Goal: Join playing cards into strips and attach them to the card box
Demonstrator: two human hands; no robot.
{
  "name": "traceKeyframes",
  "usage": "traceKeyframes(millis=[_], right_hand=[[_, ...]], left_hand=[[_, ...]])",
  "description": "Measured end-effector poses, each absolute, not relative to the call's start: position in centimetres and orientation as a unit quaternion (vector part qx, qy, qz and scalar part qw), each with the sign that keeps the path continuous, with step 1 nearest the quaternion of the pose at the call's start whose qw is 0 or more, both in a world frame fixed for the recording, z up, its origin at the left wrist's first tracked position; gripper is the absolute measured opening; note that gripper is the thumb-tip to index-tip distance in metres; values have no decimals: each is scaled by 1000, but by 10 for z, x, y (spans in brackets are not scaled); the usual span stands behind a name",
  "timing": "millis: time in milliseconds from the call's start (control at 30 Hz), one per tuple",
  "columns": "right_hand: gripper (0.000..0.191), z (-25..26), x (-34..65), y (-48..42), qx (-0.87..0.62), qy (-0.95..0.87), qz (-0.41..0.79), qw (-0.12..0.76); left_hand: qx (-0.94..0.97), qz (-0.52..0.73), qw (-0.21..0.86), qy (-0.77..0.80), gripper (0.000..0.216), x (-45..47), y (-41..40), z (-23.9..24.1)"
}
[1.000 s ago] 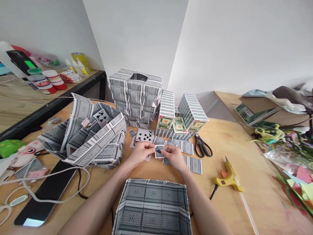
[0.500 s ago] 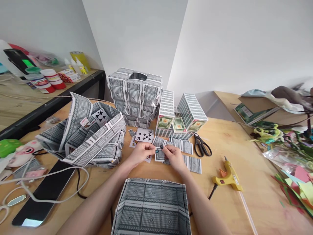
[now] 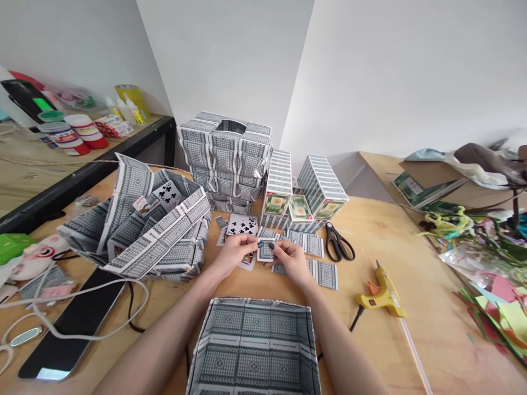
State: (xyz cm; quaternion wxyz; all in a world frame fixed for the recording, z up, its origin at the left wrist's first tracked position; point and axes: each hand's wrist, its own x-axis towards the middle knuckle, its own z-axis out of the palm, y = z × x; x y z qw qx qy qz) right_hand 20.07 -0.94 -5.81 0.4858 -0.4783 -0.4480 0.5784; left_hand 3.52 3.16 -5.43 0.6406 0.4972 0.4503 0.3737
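Observation:
Between my two hands a grey-backed playing card (image 3: 265,252) is pinched, its patterned back facing me. My left hand (image 3: 237,249) grips its left edge with thumb and finger, and my right hand (image 3: 289,258) has its upper right part. Below and around them lie joined strips of cards (image 3: 328,274) and a few face-up playing cards (image 3: 242,224). Close in front of me stands an open box made of cards (image 3: 257,343). Behind the left hand sits a larger open card container (image 3: 160,230) with loose cards in it.
A tall card-built box (image 3: 226,159) and stacked card packs (image 3: 323,184) stand at the back. Black scissors (image 3: 339,244) and a yellow glue gun (image 3: 382,293) lie on the right. A dark phone-like slab (image 3: 69,329) and a white cable occupy the left; paper scraps (image 3: 500,307) lie far right.
Both hands have risen slightly with the card, which is now tilted to show more of its patterned back. The view has shifted a little.

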Motion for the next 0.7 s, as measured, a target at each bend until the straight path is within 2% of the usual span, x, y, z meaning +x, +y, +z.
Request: traceKeyframes(millis=[233,700], right_hand=[[36,-64,201,-8,-501,-451,562,479],[32,-59,201,-8,-492,-456,578,464]], left_hand=[[546,369,574,486,21,41,27,-48],[551,342,591,481,23,39,27,-47]])
